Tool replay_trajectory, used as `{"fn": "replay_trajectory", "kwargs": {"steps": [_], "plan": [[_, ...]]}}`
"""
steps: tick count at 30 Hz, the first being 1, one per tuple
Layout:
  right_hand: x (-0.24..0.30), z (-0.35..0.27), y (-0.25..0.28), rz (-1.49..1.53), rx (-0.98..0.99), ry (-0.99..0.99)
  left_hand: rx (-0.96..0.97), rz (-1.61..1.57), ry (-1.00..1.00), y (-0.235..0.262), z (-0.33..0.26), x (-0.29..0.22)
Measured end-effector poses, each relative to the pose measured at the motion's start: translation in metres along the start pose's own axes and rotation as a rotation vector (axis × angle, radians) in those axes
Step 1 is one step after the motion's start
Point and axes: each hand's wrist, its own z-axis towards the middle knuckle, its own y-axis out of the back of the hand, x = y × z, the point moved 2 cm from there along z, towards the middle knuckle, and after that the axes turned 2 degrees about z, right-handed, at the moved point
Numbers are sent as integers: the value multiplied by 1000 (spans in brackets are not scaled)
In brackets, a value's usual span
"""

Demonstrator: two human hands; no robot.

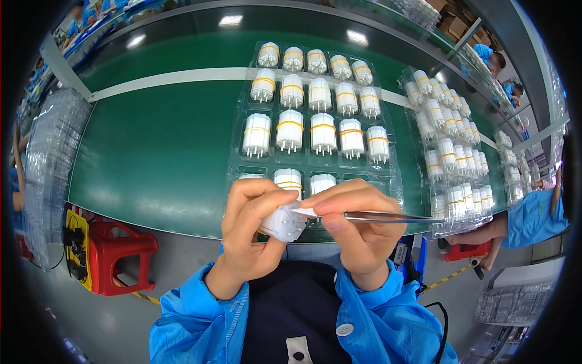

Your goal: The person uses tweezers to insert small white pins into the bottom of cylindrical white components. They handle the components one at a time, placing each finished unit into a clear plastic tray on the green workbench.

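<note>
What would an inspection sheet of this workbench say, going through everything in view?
Surface: green belt with a white stripe.
Job's things: white plastic part; metal tweezers, tip at the part.
Clutter: clear tray of white parts with yellow bands; second filled tray to the right; stacked empty trays at left.
Hands: left hand holds the part; right hand grips the tweezers.
Cables: black cable, lower right.
Surroundings: red stool; a co-worker's blue sleeve at right.

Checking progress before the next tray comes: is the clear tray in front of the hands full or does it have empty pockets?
Cannot tell. The clear tray shows white parts in every visible pocket, but the hands hide its near row.
</note>
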Motion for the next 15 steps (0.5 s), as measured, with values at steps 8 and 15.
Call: {"fn": "replay_trajectory", "kwargs": {"steps": [8, 15], "plan": [[7, 10, 2, -70, 83, 65, -37, 50, 1, 1, 1, -2], [15, -7, -8, 56, -7, -21, -117, -118, -95, -6, 1, 9]]}}
